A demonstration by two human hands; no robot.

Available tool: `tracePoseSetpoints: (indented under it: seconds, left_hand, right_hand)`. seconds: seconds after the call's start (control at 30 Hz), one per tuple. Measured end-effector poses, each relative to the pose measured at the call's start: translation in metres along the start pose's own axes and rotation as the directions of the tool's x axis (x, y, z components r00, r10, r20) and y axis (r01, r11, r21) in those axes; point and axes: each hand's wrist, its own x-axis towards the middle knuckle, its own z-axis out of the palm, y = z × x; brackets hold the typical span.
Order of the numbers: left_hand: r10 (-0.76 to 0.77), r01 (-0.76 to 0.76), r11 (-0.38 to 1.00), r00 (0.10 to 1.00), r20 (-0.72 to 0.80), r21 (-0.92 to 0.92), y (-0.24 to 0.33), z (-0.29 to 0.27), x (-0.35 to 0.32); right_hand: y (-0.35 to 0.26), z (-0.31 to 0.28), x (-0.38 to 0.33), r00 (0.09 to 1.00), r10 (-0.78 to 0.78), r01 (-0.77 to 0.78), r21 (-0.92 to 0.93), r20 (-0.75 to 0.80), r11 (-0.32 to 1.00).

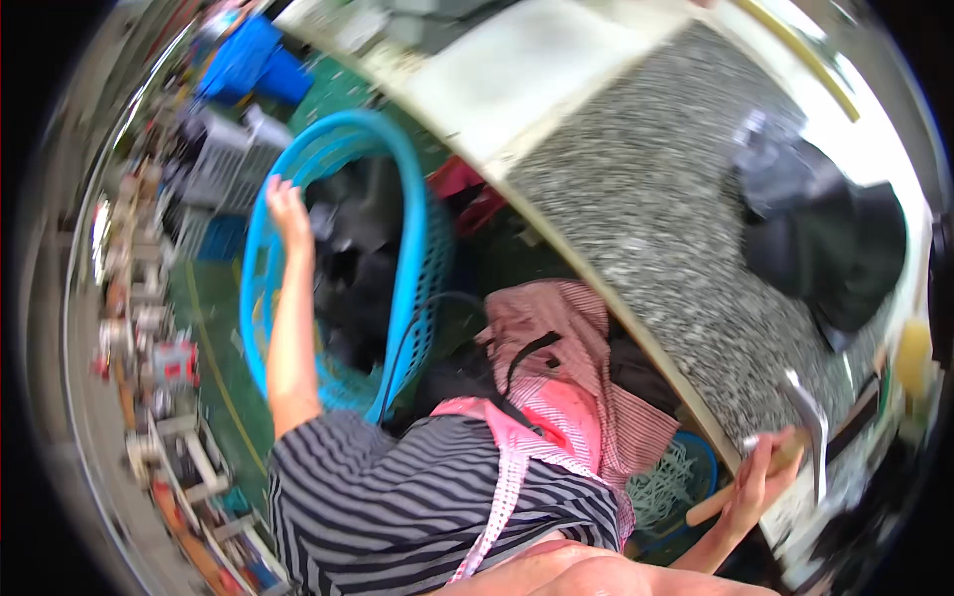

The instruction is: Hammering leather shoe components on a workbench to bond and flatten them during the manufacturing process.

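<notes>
My left hand (288, 211) reaches out to the left, its fingers closed over the rim of a tall blue plastic basket (409, 169). Inside the basket lies a heap of black pieces (363, 288), too blurred to name. At the lower right, by the table's edge, my right hand (760, 489) is wrapped round the wooden handle of a hammer (813, 427). The hammer has a curved, shiny metal head, which lies over the corner of the table.
A grey speckled worktop (646, 149) spans the right, bearing a stack of black pieces (825, 233). Below its edge stands a blue tub (708, 467) of pale green strands. Grey crates (224, 164) and a blue bin (253, 65) are at the far left.
</notes>
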Motion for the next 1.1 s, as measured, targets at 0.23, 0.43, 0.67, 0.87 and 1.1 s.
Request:
tracePoseSetpoints:
  seconds: [0.23,0.43,0.67,0.87,1.1]
  left_hand:
    - [0.601,-0.49,0.8,0.654,0.46,-0.348,0.332,0.133,-0.077]
    - [0.863,-0.632,0.426,0.068,0.501,-0.648,0.459,0.254,-0.205]
    - [0.722,-0.763,0.497,0.099,0.684,-0.414,0.466,0.316,-0.237]
    - [0.946,-0.522,0.321,0.137,0.294,-0.79,0.447,0.303,-0.203]
    - [0.999,-0.605,0.027,0.049,-0.004,-0.796,0.443,0.282,-0.178]
  right_hand:
    - [-0.037,0.025,0.037,0.972,0.037,-0.04,0.009,0.23,0.999]
    - [-0.056,0.047,0.091,0.96,-0.264,0.282,-0.334,0.099,0.9]
    - [-0.072,0.084,0.152,0.902,-0.414,0.43,-0.297,0.12,0.852]
    - [-0.107,0.098,0.192,0.856,-0.489,0.51,-0.423,0.165,0.749]
    - [-0.101,0.129,0.22,0.806,-0.389,0.531,-0.252,0.447,0.809]
